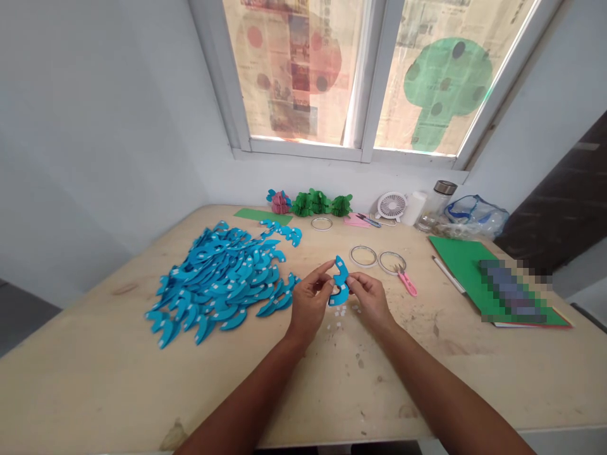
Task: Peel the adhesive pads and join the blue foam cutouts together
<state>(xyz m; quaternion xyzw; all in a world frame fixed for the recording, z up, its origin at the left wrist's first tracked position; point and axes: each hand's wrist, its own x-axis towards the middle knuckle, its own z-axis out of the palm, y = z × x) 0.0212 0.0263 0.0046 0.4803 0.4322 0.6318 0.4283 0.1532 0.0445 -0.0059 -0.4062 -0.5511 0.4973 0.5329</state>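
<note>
Between my two hands is a blue curved paper cutout (340, 296) with small white squares stuck on it. My left hand (310, 300) pinches its left side, thumb and index finger meeting near the middle. On the other side my right hand (370, 297) grips the right edge between thumb and fingertips. Small white squares (340, 311) lie scattered on the table just below the cutout. To the left spreads a large heap of similar blue cutouts (222, 278), many bearing white squares. A few more blue cutouts (284, 231) lie behind that heap.
On the wooden table (303, 404), tape rolls (363, 265) and pink-handled scissors (406, 282) lie right of centre. Green sheets (455, 249) and a white pen (448, 274) sit farther right. Paper flowers (318, 201), a small fan (391, 205) and a bottle (439, 199) stand along the wall.
</note>
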